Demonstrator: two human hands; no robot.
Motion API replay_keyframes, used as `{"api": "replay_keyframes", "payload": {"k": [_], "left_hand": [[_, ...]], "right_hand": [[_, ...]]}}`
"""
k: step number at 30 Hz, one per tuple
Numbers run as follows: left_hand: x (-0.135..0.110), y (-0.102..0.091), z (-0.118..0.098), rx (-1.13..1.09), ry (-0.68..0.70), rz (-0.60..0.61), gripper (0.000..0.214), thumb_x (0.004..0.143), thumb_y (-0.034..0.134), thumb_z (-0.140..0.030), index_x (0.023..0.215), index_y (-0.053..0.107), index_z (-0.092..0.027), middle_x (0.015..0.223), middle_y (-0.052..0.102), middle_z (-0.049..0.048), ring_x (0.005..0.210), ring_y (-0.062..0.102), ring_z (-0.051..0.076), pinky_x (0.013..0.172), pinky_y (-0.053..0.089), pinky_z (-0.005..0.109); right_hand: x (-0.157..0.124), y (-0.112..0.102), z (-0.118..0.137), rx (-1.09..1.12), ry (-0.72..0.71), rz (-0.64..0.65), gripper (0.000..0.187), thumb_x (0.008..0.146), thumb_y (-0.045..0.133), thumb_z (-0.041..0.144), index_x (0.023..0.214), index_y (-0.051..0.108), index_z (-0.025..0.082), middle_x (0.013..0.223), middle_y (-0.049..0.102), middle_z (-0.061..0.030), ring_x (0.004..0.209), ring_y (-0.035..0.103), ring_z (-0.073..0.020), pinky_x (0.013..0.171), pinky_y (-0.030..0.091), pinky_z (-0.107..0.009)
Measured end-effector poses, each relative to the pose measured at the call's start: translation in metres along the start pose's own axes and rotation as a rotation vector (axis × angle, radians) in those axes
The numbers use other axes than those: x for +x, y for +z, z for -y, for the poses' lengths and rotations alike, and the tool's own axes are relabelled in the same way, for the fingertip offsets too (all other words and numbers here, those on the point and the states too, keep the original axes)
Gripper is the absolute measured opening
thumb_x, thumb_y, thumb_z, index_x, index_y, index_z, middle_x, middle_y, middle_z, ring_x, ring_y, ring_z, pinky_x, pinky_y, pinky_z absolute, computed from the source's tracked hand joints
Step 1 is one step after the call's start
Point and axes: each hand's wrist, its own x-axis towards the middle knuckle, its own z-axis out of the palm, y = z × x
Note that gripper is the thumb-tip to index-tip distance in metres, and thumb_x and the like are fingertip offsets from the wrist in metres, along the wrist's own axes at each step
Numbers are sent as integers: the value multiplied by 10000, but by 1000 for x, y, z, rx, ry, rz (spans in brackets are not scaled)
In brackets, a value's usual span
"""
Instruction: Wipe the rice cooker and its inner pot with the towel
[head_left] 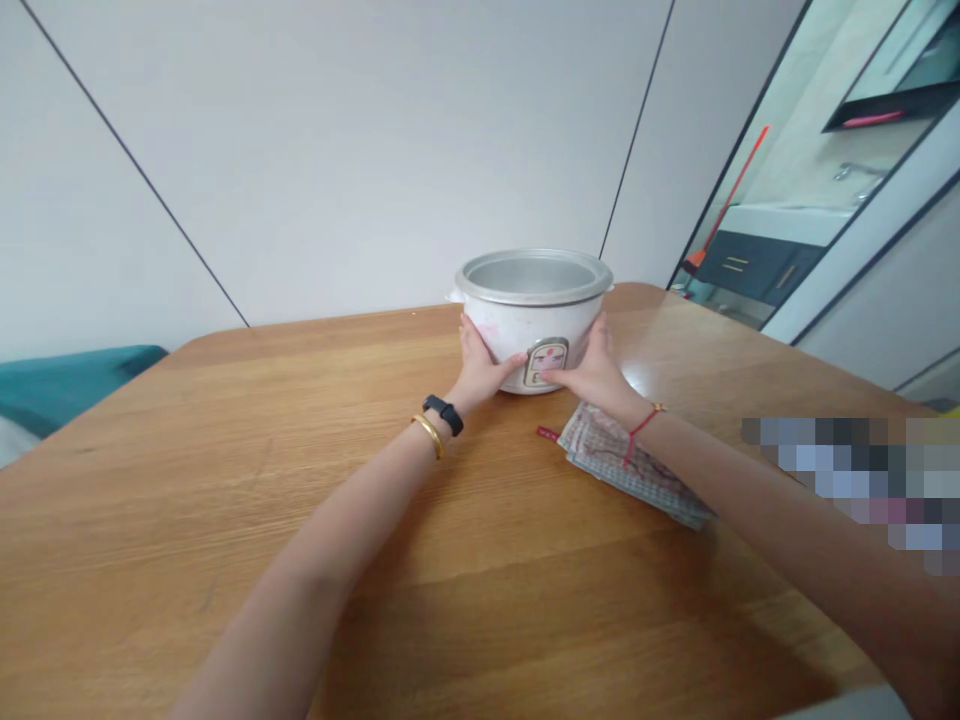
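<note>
A white rice cooker (495,325) without a lid stands on the wooden table, its silver inner rim and grey inside showing. Both my arms reach forward to it. My left hand (480,370) is wrapped round its left side, thumb pointing at the front panel. On the other side my right hand (596,370) grips the cooker, its thumb lying over the lower part of the panel. The fingertips behind the curved body are partly hidden. Under my right forearm lies a folded checked cloth (592,440) with a small red tag.
The wooden table (225,480) reaches to a pale panelled wall (360,150). Teal fabric (82,385) is beside its left edge. At the right, a doorway shows a dark cabinet (757,265) and an orange broom (731,205). A blurred patch covers the right edge.
</note>
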Motion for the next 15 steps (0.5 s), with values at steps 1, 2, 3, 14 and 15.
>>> {"api": "replay_keyframes", "payload": {"k": [1,2,3,14,15], "left_hand": [[13,9,7,-14,-14,5,1460,727,786,-627,1514,-342,-137,1614,-312,257,1487,-311,385,1206,-185,540],[26,18,14,-30,-27,16,1470,704,801,-629,1532,-307,-128,1625,-284,260,1491,-302,385,1211,-177,529],[39,27,20,-46,-35,36,1471,689,811,-623,1547,-273,-123,1634,-263,259,1493,-297,383,1214,-173,519],[152,92,70,-147,-38,276,1371,665,839,-290,1573,-158,-41,1614,-273,299,1468,-310,414,1175,-190,580],[157,91,70,-143,-49,295,1366,656,835,-267,1572,-150,-27,1619,-250,307,1480,-286,413,1184,-173,582]], "right_hand": [[9,-5,-5,-28,27,-24,1602,458,899,596,1600,-89,63,1662,-56,-252,1552,-83,-403,1261,41,-566],[18,-9,-10,-44,50,-42,1640,420,915,597,1596,-95,60,1659,-87,-253,1546,-111,-411,1262,26,-561],[27,-12,-15,-50,66,-58,1658,404,926,599,1593,-99,64,1658,-107,-250,1541,-126,-415,1263,17,-552],[126,-42,-93,-57,108,-172,1540,565,907,589,1557,-128,26,1660,-87,-272,1549,27,-348,1283,66,-460],[130,-43,-96,-68,116,-173,1544,573,900,590,1557,-145,22,1660,-86,-274,1551,30,-339,1282,65,-446]]}}
